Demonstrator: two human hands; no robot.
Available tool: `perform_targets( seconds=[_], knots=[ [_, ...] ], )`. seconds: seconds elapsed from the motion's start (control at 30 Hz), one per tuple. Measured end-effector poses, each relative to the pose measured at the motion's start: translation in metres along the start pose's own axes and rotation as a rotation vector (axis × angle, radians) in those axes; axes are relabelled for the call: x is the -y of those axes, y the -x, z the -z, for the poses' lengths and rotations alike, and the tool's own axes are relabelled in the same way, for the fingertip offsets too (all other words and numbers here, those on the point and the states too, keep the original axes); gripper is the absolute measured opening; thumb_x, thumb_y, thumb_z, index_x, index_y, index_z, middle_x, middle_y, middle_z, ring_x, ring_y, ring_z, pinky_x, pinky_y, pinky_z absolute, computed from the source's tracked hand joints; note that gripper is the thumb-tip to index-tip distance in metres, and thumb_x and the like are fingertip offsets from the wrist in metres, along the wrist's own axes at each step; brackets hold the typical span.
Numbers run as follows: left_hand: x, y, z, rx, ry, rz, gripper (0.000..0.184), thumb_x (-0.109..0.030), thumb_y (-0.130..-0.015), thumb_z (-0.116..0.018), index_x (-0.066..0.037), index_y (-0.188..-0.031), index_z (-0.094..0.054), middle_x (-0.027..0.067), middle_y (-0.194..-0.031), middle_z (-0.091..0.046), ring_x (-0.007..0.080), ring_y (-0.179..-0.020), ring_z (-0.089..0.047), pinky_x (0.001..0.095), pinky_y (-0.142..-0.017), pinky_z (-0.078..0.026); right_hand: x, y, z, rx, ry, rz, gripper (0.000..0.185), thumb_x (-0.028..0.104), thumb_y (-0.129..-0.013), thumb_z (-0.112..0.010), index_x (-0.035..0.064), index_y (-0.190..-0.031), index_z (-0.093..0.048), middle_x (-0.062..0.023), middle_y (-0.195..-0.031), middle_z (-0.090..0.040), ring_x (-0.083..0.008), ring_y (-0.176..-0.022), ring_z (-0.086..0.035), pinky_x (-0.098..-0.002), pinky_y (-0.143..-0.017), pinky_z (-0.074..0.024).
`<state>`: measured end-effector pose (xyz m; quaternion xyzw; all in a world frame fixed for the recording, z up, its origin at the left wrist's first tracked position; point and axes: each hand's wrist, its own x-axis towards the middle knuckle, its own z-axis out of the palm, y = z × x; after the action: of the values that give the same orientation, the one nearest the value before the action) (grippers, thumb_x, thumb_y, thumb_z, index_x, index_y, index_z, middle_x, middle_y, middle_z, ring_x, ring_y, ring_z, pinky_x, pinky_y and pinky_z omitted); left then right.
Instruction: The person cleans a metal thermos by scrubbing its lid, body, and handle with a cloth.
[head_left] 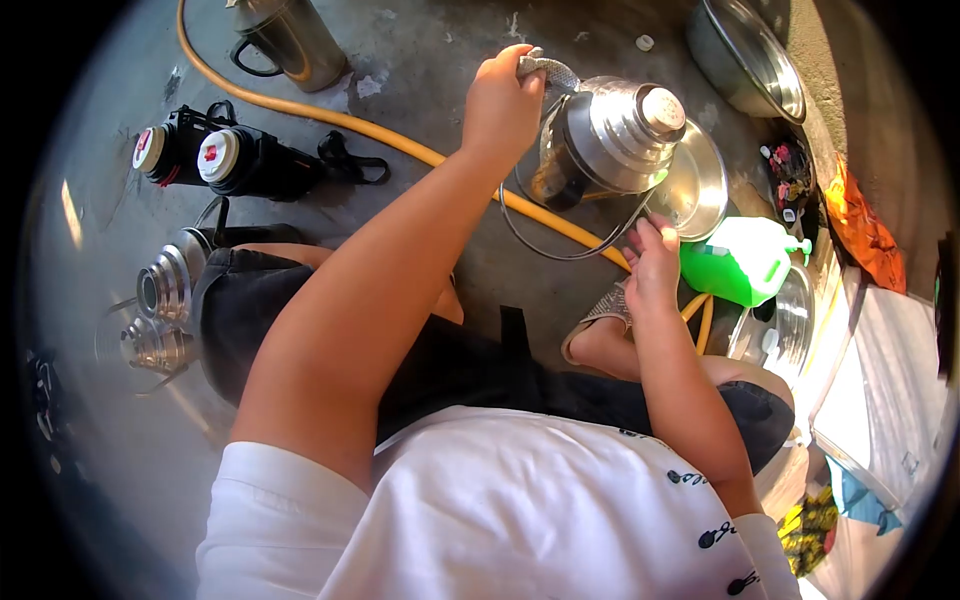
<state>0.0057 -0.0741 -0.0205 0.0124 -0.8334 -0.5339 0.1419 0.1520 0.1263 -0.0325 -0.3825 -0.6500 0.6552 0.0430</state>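
A shiny metal vacuum flask (pixel 612 135) with a stepped shoulder and a round cap stands tilted in front of me, its cap toward the right. My left hand (pixel 508 98) pinches a crumpled pale grey cloth (pixel 552 72) against the flask's upper left side. A thin wire handle (pixel 545 252) loops down from the flask. My right hand (pixel 652 258) has its fingers curled at the right end of this handle, just below the flask's shoulder. Beside the right hand sit a shallow metal basin (pixel 700 190) and a bright green jug (pixel 745 265).
A yellow hose (pixel 390 135) crosses the concrete floor. To the left are two black flasks with white caps (pixel 225 160) and silver flasks (pixel 165 285). A metal jug (pixel 290 45) stands at the back; a large metal basin (pixel 745 60) is at upper right.
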Motion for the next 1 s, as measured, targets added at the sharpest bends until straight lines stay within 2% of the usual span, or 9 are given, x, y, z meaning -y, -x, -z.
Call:
perform_targets(
  seconds=[0.07,0.23,0.47,0.6,0.67,0.73,0.83,0.9,1.0],
  knots=[
    [-0.016,0.008,-0.011,0.05,0.059,0.004,0.038,-0.022,-0.09,-0.062,-0.004,-0.123,-0.058,0.0173,-0.109,-0.063,0.03,-0.098,-0.062,0.0359,-0.086,-0.048,0.028,-0.02,-0.001,-0.056,-0.06,0.13,0.034,0.022,-0.094,-0.057,0.0077,-0.125,-0.049,-0.0071,-0.119,-0.054,-0.0199,-0.111,-0.051,-0.035,-0.091,-0.0402],
    [-0.031,0.053,-0.03,0.175,0.108,-0.183,0.043,-0.022,-0.097,-0.052,-0.002,-0.135,-0.048,0.0197,-0.137,-0.048,0.0355,-0.126,-0.047,0.0374,-0.106,-0.038,0.086,-0.072,-0.036,0.134,-0.215,0.37,0.028,0.019,-0.101,-0.046,0.0012,-0.121,-0.053,-0.01,-0.112,-0.062,-0.0194,-0.103,-0.059,-0.0339,-0.093,-0.0452],
    [-0.03,0.082,-0.018,0.224,0.028,-0.213,0.045,-0.021,-0.098,-0.049,-0.005,-0.14,-0.042,0.02,-0.143,-0.042,0.037,-0.132,-0.04,0.0414,-0.108,-0.035,0.083,-0.085,-0.059,0.168,-0.222,0.427,0.033,0.026,-0.1,-0.043,0.0019,-0.106,-0.064,-0.0079,-0.107,-0.064,-0.0182,-0.1,-0.061,-0.0305,-0.09,-0.0477],
    [-0.018,0.042,-0.039,0.11,0.095,-0.192,0.036,-0.021,-0.098,-0.05,-0.006,-0.131,-0.052,0.0161,-0.133,-0.054,0.033,-0.123,-0.05,0.0394,-0.103,-0.041,0.078,-0.074,-0.059,0.181,-0.351,0.326,0.042,0.037,-0.102,-0.042,0.0019,-0.115,-0.061,-0.0078,-0.108,-0.065,-0.0198,-0.1,-0.063,-0.0339,-0.088,-0.0504],
    [-0.013,0.016,-0.045,0.106,0.111,-0.094,0.031,-0.022,-0.099,-0.048,-0.005,-0.123,-0.058,0.0151,-0.121,-0.062,0.0325,-0.113,-0.057,0.0381,-0.097,-0.044,0.095,-0.053,-0.069,0.177,-0.081,0.564,0.037,0.03,-0.102,-0.044,0.0029,-0.122,-0.057,-0.0095,-0.126,-0.057,-0.0194,-0.117,-0.053,-0.0334,-0.102,-0.0401],
    [-0.003,0.006,-0.046,0.298,0.179,0.289,0.032,-0.026,-0.1,-0.046,-0.004,-0.12,-0.059,0.0165,-0.115,-0.064,0.0329,-0.108,-0.06,0.037,-0.094,-0.045,0.106,-0.045,-0.078,0.184,0.11,0.742,0.033,0.023,-0.095,-0.057,0.0032,-0.122,-0.057,-0.0109,-0.128,-0.056,-0.0205,-0.12,-0.051,-0.0336,-0.105,-0.0374],
    [0.024,0.006,-0.057,0.318,0.331,0.359,0.034,-0.028,-0.101,-0.043,-0.001,-0.114,-0.06,0.0107,-0.102,-0.067,0.0223,-0.096,-0.061,0.0336,-0.089,-0.045,0.127,-0.046,-0.076,0.267,0.742,0.987,0.021,0.012,-0.078,-0.069,0.0035,-0.097,-0.067,-0.0107,-0.101,-0.064,-0.0236,-0.095,-0.062,-0.0326,-0.086,-0.0477],
    [0.026,0.004,-0.053,0.4,0.573,0.533,0.03,-0.024,-0.1,-0.044,0.0,-0.108,-0.061,0.0037,-0.092,-0.064,0.0122,-0.083,-0.054,0.0289,-0.081,-0.045,0.128,-0.052,-0.065,0.269,0.796,1.147,0.013,0.008,-0.075,-0.069,0.0024,-0.087,-0.066,-0.0096,-0.095,-0.063,-0.0231,-0.088,-0.063,-0.0322,-0.081,-0.0491],
    [0.028,0.01,-0.055,0.471,0.775,0.641,0.028,-0.024,-0.1,-0.046,-0.002,-0.106,-0.061,0.0044,-0.093,-0.064,0.012,-0.081,-0.054,0.0274,-0.078,-0.044,0.121,-0.05,-0.036,0.322,0.654,1.158,0.009,-0.001,-0.077,-0.065,0.0007,-0.086,-0.064,-0.0096,-0.095,-0.061,-0.0212,-0.088,-0.061,-0.0303,-0.081,-0.0486]
  ],
)
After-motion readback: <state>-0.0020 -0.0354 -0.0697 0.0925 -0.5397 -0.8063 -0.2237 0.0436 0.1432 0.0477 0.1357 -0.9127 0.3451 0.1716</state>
